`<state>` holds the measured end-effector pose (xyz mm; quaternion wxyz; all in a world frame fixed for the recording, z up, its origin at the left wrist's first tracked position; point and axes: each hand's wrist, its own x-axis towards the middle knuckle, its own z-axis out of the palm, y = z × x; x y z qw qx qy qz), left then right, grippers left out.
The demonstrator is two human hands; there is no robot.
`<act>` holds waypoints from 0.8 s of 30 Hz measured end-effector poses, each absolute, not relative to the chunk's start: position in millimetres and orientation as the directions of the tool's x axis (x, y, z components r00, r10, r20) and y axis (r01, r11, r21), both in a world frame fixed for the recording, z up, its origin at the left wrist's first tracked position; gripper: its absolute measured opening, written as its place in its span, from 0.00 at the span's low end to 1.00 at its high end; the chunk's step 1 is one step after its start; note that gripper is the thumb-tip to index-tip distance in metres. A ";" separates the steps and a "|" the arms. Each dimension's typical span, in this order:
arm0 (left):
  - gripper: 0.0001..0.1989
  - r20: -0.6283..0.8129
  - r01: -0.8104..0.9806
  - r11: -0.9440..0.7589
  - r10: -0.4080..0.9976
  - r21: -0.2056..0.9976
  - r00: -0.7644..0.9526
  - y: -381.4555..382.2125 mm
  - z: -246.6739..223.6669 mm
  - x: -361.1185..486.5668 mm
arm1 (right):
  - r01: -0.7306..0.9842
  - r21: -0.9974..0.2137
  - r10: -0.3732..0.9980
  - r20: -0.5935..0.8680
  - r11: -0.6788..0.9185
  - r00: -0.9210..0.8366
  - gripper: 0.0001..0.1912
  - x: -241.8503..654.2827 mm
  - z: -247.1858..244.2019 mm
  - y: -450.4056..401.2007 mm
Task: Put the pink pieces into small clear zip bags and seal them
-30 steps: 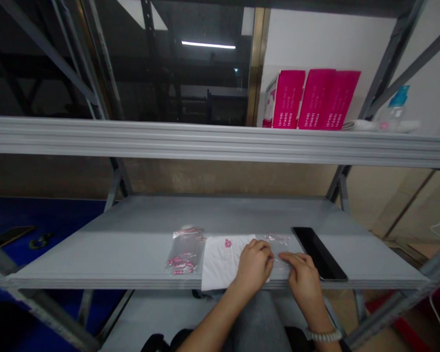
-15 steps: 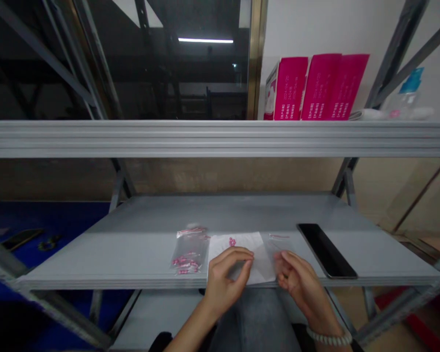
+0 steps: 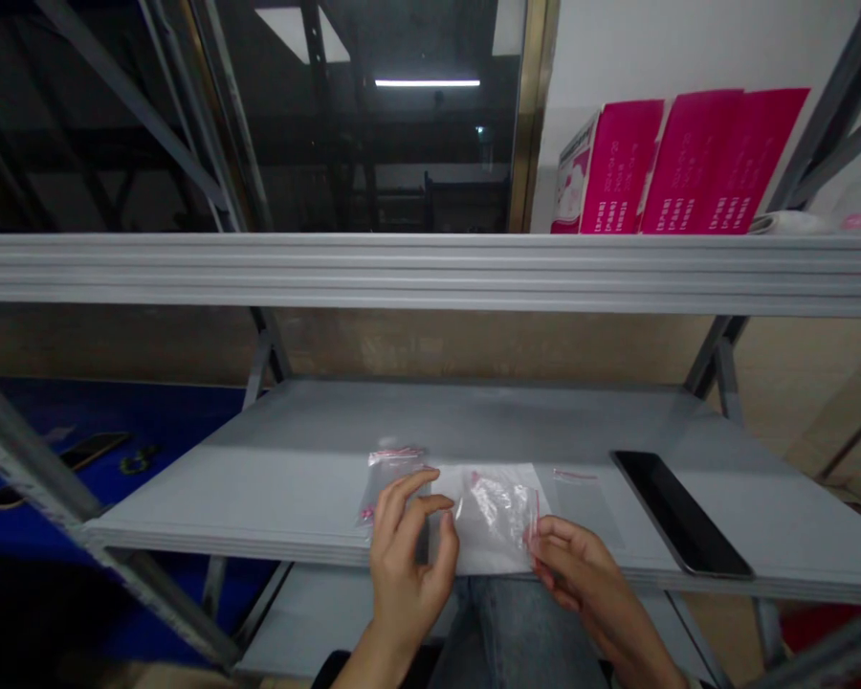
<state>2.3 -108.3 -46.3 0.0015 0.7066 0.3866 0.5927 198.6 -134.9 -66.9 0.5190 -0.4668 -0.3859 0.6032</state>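
Observation:
My right hand [image 3: 570, 565] pinches the edge of a clear zip bag [image 3: 498, 507], which is spread over a white sheet of paper [image 3: 488, 555]. My left hand [image 3: 412, 541] is raised left of that bag with fingers apart and nothing in them. Behind the left hand lie other clear zip bags [image 3: 394, 464] with small pink pieces inside, partly hidden by the fingers. A flat clear zip bag [image 3: 581, 498] rests on the shelf just beyond my right hand. Pink pieces on the paper are mostly hidden under the held bag.
A black phone [image 3: 678, 512] lies to the right on the grey shelf [image 3: 273, 478]. Pink boxes [image 3: 695, 167] stand on the upper shelf, whose metal rail [image 3: 402, 273] crosses in front. At the left, another phone [image 3: 93, 448] lies on a blue surface.
My right hand now holds a clear bag over the paper, covering the pink pieces there. My left hand has moved left and its fingers have spread. The view has shifted slightly left.

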 end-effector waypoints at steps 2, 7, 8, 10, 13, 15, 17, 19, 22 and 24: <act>0.08 0.853 0.576 -0.710 0.520 0.406 0.040 -116.6 -43.5 4.5 | -0.247 -0.952 0.984 -0.172 -0.179 -0.047 0.20 195.9 -69.9 -135.2; 0.11 0.805 0.515 -0.763 0.555 0.391 0.211 -137.0 -34.6 12.9 | -0.216 -0.966 0.985 -0.113 -0.139 -0.128 0.23 182.7 -72.3 -135.9; 0.11 0.799 0.500 -0.766 0.561 0.404 0.215 -139.3 -33.1 14.7 | -0.213 -0.968 0.983 -0.097 -0.129 -0.158 0.23 180.2 -71.6 -135.6; 0.09 0.763 0.445 -0.754 0.612 0.482 0.210 -140.8 -31.4 18.1 | -0.212 -0.970 0.976 -0.078 -0.122 -0.205 0.24 175.8 -69.7 -134.6; 0.04 0.597 0.333 -0.639 0.768 0.693 0.233 -136.6 -33.4 22.2 | -0.228 -0.965 0.966 -0.071 -0.129 -0.249 0.23 170.3 -67.8 -133.0; 0.06 0.446 0.275 -0.513 0.853 0.813 0.273 -131.8 -37.5 24.0 | -0.236 -0.963 0.964 -0.067 -0.130 -0.259 0.23 166.9 -67.4 -132.2; 0.08 0.325 0.225 -0.401 0.894 0.888 0.310 -127.5 -42.2 24.8 | -0.232 -0.965 0.961 -0.058 -0.124 -0.271 0.23 163.9 -66.8 -131.6; 0.10 0.259 0.185 -0.328 0.911 0.926 0.320 -124.4 -45.7 24.8 | -0.232 -0.966 0.957 -0.044 -0.113 -0.287 0.24 161.9 -65.5 -130.8; 0.13 0.230 0.115 -0.281 0.915 0.953 0.331 -122.2 -46.8 23.3 | -0.214 -0.969 0.940 -0.046 -0.125 -0.338 0.24 161.6 -62.6 -129.3; 0.14 0.228 0.061 -0.264 0.912 0.963 0.341 -122.1 -45.8 21.8 | -0.198 -0.970 0.922 -0.055 -0.140 -0.383 0.23 162.8 -60.8 -128.4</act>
